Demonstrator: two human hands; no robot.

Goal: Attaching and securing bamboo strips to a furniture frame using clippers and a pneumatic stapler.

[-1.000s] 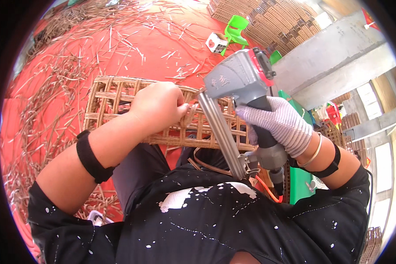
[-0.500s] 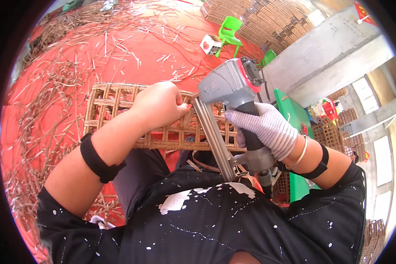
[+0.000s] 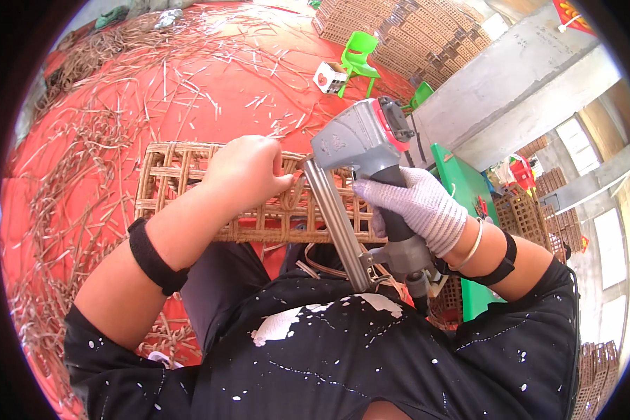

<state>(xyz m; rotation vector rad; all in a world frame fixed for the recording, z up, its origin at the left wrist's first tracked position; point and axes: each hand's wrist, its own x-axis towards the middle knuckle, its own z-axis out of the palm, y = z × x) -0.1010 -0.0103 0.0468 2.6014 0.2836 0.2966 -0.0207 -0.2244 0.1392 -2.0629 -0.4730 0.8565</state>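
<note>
Woven rattan lattice panel at frame centre across the lap, bare left hand curled over its top edge, gloved right hand wrapped tight around grey pneumatic nail gun — nose against panel, centre-right.

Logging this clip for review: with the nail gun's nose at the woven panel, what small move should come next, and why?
Probably squeeze the trigger. The gloved right hand grips the grey pneumatic nail gun, whose nose meets the top edge of the brown woven rattan lattice panel, and the bare left hand pinches the weave right beside it.
</note>
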